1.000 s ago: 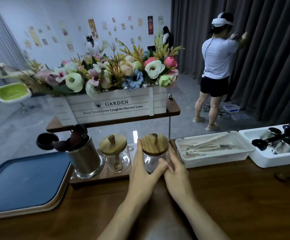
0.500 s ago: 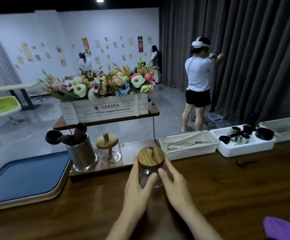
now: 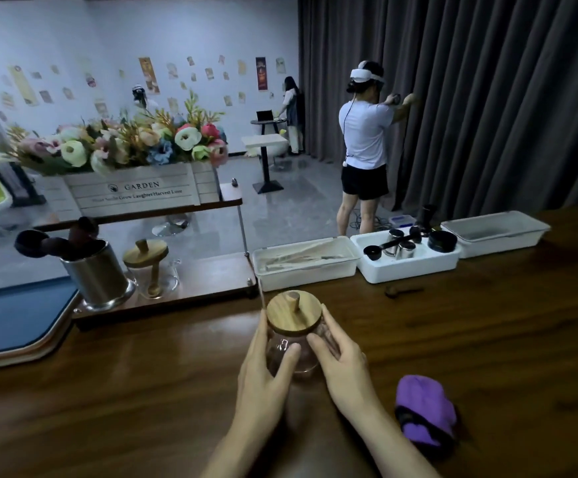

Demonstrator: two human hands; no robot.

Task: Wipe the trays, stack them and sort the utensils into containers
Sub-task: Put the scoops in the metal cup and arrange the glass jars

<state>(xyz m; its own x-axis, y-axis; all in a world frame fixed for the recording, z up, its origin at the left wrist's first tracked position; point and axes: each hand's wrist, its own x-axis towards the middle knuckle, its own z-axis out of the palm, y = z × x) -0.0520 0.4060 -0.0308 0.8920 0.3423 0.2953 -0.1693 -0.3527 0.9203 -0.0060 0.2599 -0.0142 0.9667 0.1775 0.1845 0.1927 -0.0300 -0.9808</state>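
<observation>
Right, both hands are on the glass jar (image 3: 291,341) at the middle of the wooden table (image 3: 142,408). The left hand (image 3: 263,381) wraps its left side, thumb across the front of the glass. The right hand (image 3: 342,363) curls round the right side, fingers reaching up to the wooden lid (image 3: 294,313). That lid sits flat on top with its knob upright. Whether the jar's base rests on the table is hard to call.

Just right of the right wrist lies a bunched purple cloth (image 3: 425,412). At far left, a blue tray (image 3: 11,319) sits on the table edge. Beside it, on a low shelf, stands a metal cup (image 3: 97,274) full of dark utensils, with a second lidded jar (image 3: 151,267) next to it.

Along the far edge run three white bins. The first bin (image 3: 306,262) holds pale utensils, the middle bin (image 3: 408,267) metal cups and black scoops. A small wooden spoon (image 3: 403,291) lies loose in front of them.
</observation>
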